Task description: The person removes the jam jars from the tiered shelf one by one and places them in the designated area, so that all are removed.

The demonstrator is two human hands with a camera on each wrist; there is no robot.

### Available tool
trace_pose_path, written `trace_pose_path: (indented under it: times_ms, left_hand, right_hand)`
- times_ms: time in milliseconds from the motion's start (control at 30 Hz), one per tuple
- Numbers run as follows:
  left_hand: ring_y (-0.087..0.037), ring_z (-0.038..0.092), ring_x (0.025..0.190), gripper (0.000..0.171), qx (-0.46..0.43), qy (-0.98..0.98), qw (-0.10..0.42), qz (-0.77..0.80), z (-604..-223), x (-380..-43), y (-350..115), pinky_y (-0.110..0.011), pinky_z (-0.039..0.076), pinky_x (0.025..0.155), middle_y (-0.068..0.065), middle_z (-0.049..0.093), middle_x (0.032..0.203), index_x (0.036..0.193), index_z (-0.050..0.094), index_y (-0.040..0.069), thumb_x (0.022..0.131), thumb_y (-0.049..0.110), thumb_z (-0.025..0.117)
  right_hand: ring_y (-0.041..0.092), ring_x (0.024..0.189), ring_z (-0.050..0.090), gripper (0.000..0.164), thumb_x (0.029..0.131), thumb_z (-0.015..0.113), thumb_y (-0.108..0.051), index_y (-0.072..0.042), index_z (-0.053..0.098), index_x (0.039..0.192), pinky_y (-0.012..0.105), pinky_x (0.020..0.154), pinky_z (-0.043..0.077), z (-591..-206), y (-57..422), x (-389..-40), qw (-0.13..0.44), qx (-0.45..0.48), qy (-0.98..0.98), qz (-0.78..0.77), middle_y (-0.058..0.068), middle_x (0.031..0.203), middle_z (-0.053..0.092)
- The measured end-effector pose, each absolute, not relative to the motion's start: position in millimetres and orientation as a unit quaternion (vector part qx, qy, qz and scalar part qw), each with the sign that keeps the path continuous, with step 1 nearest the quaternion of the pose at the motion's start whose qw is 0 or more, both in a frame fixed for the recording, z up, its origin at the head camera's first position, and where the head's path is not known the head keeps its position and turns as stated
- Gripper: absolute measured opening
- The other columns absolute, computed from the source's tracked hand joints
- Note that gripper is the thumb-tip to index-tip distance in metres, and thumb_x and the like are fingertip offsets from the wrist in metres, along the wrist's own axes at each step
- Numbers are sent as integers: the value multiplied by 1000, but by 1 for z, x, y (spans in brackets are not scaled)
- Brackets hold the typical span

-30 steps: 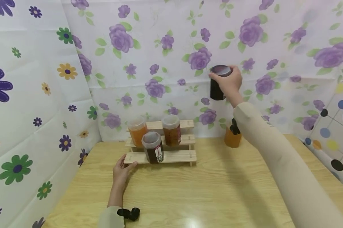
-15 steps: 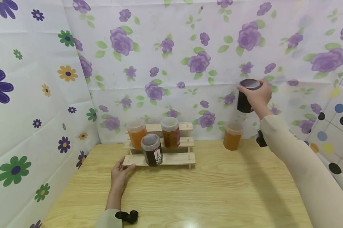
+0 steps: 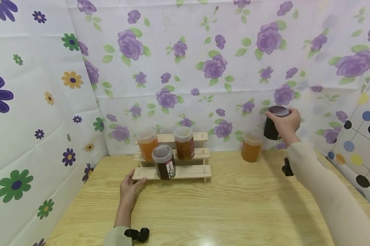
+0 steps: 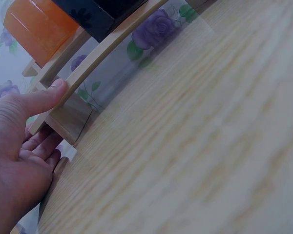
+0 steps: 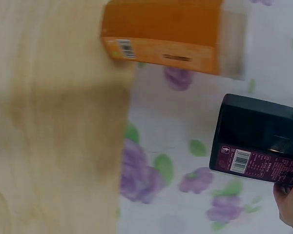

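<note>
In the head view my right hand (image 3: 288,123) grips a dark jar (image 3: 272,128) around its upper part, holding it above the table's back right. In the right wrist view the dark jar (image 5: 256,139) shows a purple label with a barcode. My left hand (image 3: 129,188) holds the left end of the three-step wooden rack (image 3: 192,172), thumb on top and fingers underneath, also seen in the left wrist view. On the rack stand an orange jar (image 3: 148,148), a reddish-brown jar (image 3: 184,147) and, on the front step, a dark jar (image 3: 166,166) with a white label.
An amber-orange jar (image 3: 251,150) stands on the wooden table (image 3: 203,208) by the back wall, left of the held jar. Flowered cloth (image 3: 185,68) hangs behind, with patterned sheets at both sides.
My right hand has carried the dark jar rightward, then lowered it, uncovering the amber-orange jar on the table. The left hand keeps its place on the rack.
</note>
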State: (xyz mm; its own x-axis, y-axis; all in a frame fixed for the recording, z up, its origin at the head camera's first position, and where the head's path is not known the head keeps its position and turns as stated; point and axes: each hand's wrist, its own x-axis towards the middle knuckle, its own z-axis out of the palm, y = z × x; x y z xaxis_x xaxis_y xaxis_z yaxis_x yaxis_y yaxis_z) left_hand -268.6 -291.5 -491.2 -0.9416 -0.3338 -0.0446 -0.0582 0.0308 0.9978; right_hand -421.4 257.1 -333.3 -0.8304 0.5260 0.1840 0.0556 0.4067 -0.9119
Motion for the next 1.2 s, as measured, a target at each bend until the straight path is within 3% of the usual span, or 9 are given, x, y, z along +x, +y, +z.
trace_pose_path:
  times_ms: [400,600,1000,1200]
  left_hand:
    - [-34,33,145,77,141,-703,103,-689,-492,-268,-286,4,43,78,-21,33,156,151,27,0,88,9,71]
    - [-34,33,145,78,148,-706,102,-685,-492,-266,-284,4,42,78,-20,33,156,151,28,1,88,10,72]
    - [-33,35,143,75,151,-702,110,-687,-488,-268,-286,4,43,77,-22,34,155,150,27,-1,88,6,70]
    - [-33,33,145,77,149,-703,107,-688,-487,-270,-287,3,43,78,-21,33,156,150,28,0,88,8,72]
  right_hand:
    - [33,144,30,106,77,74,-57,-5,22,153,46,121,30,-402,278,-409,200,-207,-802,523,16,158,28]
    - [36,142,32,104,78,74,-56,-3,23,151,49,119,32,-425,278,-400,183,-205,-807,524,18,155,31]
    - [33,143,30,105,77,76,-53,-9,19,152,47,120,33,-434,270,-403,164,-192,-786,564,16,157,26]
    - [34,143,31,102,79,77,-47,-8,18,152,45,120,32,-436,266,-405,183,-190,-779,569,16,156,25]
